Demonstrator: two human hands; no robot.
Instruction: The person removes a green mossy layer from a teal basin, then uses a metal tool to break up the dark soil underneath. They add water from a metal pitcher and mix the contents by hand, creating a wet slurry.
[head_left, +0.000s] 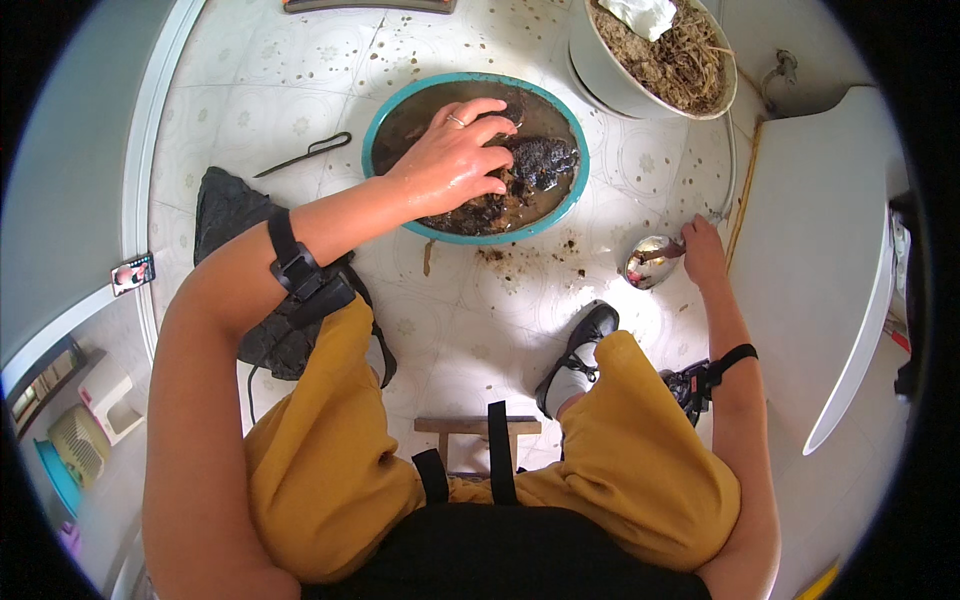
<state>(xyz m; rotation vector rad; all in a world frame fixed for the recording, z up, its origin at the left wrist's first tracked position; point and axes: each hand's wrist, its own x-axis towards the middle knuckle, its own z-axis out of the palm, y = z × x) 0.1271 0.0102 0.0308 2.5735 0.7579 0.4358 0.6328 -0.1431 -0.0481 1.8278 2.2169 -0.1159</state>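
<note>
A teal-rimmed oval basin (581, 191) on the floor holds murky brown water and dark, wet, clumpy matter (546, 159). My left hand (461, 159), with a ring on it, is over the basin, fingers spread and curved, the fingertips at the dark clumps; whether they touch them cannot be told. At the right, my right hand (703, 251) is closed around the handle of a shiny metal ladle (651, 262), whose bowl is low over the floor tiles. Brown crumbs (514, 262) lie between the basin and my feet.
A white bucket (611, 71) of dry brown fibrous matter with white paper on top stands at the upper right. A thin metal rod with a looped end (304, 154) and a dark crumpled sheet (225, 217) lie at left. A white panel (817, 247) edges the right side.
</note>
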